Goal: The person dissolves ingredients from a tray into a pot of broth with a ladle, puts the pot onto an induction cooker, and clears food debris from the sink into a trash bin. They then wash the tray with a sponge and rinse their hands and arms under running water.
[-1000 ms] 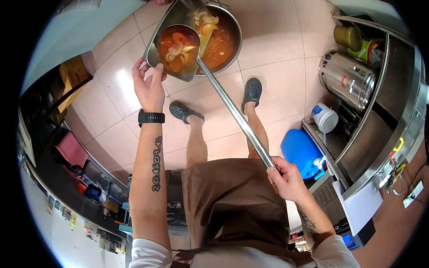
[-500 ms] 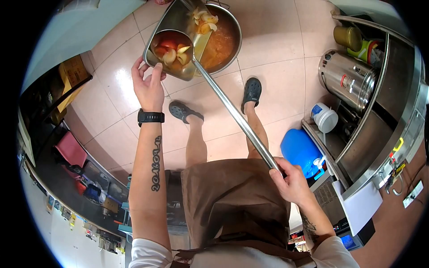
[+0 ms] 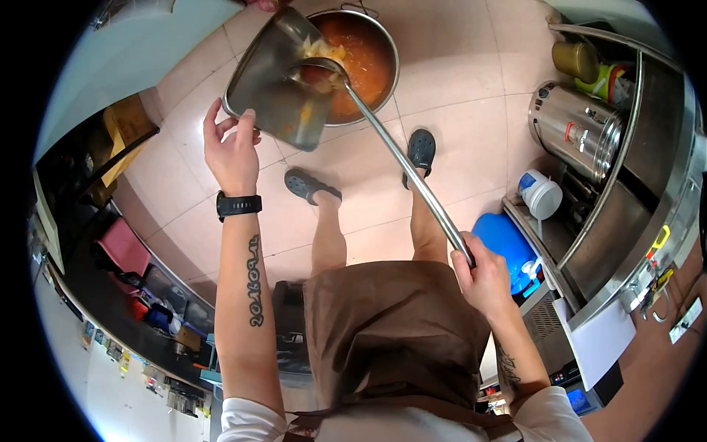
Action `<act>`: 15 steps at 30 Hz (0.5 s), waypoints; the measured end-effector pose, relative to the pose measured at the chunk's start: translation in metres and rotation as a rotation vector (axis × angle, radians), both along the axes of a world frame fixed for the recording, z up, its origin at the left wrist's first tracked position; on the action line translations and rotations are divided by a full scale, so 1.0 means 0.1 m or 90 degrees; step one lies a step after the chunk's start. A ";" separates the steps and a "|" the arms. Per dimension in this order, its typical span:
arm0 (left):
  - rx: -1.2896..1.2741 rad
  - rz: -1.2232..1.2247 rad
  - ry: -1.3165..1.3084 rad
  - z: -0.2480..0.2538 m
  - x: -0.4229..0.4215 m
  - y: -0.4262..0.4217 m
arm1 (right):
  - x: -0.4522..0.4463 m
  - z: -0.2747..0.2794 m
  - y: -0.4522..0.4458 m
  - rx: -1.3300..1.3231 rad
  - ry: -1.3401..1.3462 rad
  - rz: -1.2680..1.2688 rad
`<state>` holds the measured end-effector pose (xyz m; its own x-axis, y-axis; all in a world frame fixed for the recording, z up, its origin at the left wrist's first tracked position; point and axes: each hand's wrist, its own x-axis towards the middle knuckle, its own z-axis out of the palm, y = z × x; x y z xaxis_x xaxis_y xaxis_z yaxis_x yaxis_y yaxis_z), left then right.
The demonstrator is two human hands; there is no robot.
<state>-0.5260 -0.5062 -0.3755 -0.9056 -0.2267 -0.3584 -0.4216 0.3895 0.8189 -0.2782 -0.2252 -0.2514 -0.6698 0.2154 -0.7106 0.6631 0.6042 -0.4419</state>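
Note:
My left hand (image 3: 234,151) grips the near left corner of a rectangular metal pan (image 3: 258,88), which is tilted toward a round metal pot (image 3: 395,70) of orange-red soup. Pale, onion-like pieces (image 3: 322,50) lie at the pan's right side, over the pot. My right hand (image 3: 482,276) is closed around the end of a long ladle handle (image 3: 405,166). The ladle's bowl (image 3: 318,70) is inside the pan, tipped and blurred, with reddish food in it.
Tiled floor (image 3: 471,132) lies under the pot and around my feet in dark clogs. At the right are a steel shelf rack (image 3: 633,132), a large steel container (image 3: 571,132), a white bucket (image 3: 541,195) and a blue jug (image 3: 504,247). A dark counter (image 3: 88,258) curves along the left.
The pan has tilted more steeply, and my left hand has moved slightly left with it. The ladle's bowl has tipped and shifted right toward the pot. My right hand has moved slightly right.

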 end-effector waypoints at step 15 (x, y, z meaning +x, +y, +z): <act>-0.329 -0.209 0.086 0.40 -0.26 0.14 | -0.12 -0.59 -0.02 0.167 0.116 0.081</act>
<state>-0.5516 -0.4922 -0.3352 -0.9871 -0.0422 -0.1543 -0.1184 0.8412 0.5277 -0.2905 -0.2273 -0.3101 -0.8134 0.2823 -0.5086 0.5003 0.7855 -0.3642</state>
